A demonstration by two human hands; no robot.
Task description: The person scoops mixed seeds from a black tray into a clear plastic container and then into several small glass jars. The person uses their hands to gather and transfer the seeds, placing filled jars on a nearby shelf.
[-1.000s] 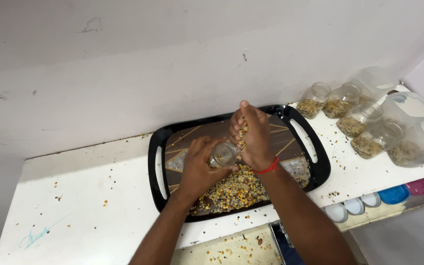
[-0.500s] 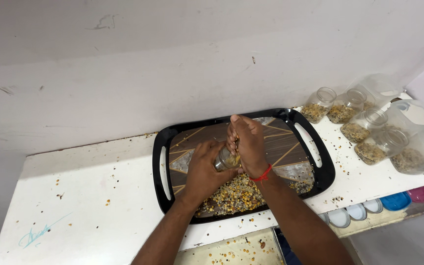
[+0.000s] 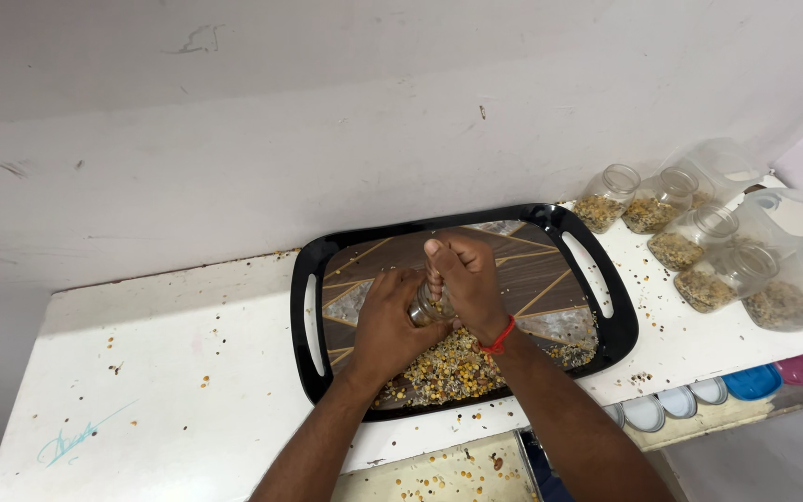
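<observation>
Fingers of the left hand (image 3: 390,321) are wrapped around one small glass jar (image 3: 423,305), held tilted over the tray; those of the right hand (image 3: 465,284) are bunched together at the jar's mouth. One white counter (image 3: 141,372) is seen, scattered with loose grains. One black tray (image 3: 304,279) with two handle slots is set on it, bearing one heap of mixed grains (image 3: 448,367). About seven open jars (image 3: 699,237) are grouped at the right. Five lids (image 3: 727,386) are lined along the edge. One red thread (image 3: 497,336) is worn on the right wrist.
</observation>
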